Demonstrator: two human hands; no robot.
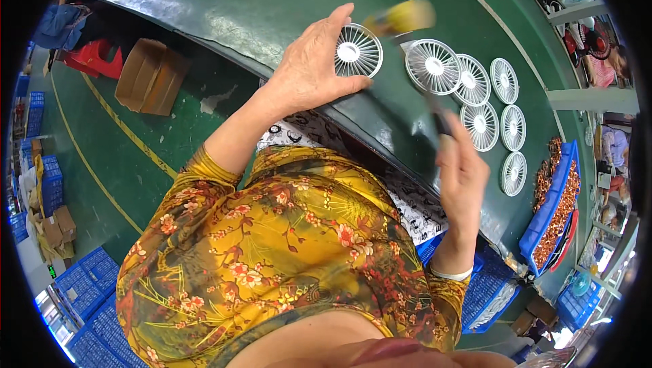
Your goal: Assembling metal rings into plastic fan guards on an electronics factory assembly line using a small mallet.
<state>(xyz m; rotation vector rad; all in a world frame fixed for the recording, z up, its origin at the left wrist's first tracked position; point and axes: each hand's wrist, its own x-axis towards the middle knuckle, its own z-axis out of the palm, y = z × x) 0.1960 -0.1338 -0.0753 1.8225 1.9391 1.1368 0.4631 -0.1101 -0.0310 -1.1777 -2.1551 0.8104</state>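
My left hand (309,69) holds a white round fan grille (358,51) by its rim against the dark green workbench (258,8). My right hand (462,171) grips the dark handle of a mallet whose yellow head (402,17) is blurred in motion just above the grille. Beside it lies another white grille (433,66), with several more in rows (506,117) to the right on the bench.
A blue tray (551,195) with copper-coloured parts sits at the bench's right end. Blue crates (85,283) stand on the green floor at lower left. A cardboard box (151,76) and red stool (95,59) are under the bench's far side.
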